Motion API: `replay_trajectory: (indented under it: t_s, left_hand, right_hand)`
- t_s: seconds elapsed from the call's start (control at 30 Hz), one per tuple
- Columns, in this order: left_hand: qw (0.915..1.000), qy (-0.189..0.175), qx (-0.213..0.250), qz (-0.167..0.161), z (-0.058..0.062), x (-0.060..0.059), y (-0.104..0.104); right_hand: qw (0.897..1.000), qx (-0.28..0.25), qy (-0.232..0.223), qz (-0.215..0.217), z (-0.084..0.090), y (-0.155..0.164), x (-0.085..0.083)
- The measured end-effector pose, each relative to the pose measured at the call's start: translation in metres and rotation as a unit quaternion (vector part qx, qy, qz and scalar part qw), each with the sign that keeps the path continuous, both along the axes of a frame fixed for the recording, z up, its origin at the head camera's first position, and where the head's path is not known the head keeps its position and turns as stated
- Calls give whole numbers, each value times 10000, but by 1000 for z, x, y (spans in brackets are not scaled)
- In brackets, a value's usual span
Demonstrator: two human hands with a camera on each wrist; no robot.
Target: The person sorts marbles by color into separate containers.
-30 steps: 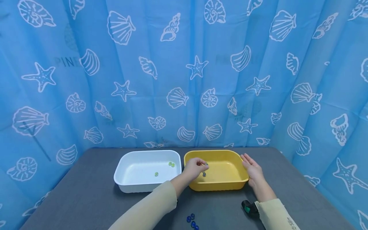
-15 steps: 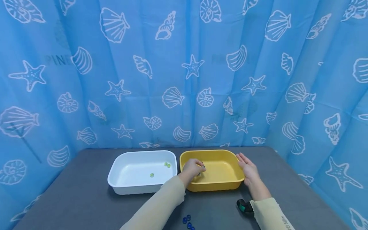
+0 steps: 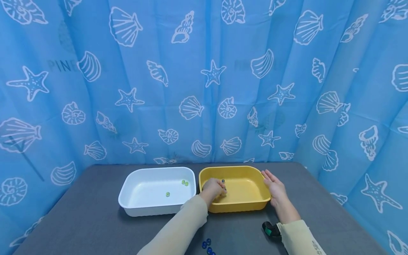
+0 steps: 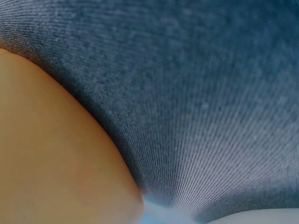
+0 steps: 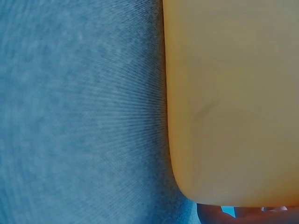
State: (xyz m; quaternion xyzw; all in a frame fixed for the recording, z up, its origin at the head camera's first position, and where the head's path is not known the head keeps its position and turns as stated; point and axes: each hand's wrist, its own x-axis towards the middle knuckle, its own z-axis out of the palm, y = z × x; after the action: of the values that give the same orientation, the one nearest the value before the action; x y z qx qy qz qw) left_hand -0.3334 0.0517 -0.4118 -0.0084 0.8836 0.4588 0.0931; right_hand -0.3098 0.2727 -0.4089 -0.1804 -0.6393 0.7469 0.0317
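The yellow tub (image 3: 237,189) serves as the landmark here. The left hand (image 3: 214,188) hangs over its near-left corner, fingers curled, apparently in a narrow grip on a small dark bead (image 3: 225,191), though the pinch is too small to be sure of; another blue bead (image 3: 222,181) lies just beyond it inside the tub. The right hand (image 3: 275,188) lies flat and relaxed against the tub's right wall, likely steadying it. Touching the tub's left side sits a white tub (image 3: 156,193) holding three green beads (image 3: 185,182). Near the tub, toward the person, lie a few blue beads (image 3: 206,245) and a small black-and-green device (image 3: 271,230) on the grey cloth-covered counter (image 3: 95,219). A blue seashell-print curtain (image 3: 204,81) closes in the space behind.
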Motion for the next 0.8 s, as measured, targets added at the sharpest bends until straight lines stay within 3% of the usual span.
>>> replay_trajectory:
  t_s: [0.17,0.6,0.8]
  left_hand:
    - [9996,109,-247,-25,-2,0,1]
    - [9996,81,-268,-16,-1,-1,2]
    - [9994,213,283,48,-5,-3,3]
  right_hand:
    - [10000,-29,47,59,-1,0,0]
    - [9999,7,100,33,-4,2,-2]
    - [9999,-1,97,44,-4,1,-1]
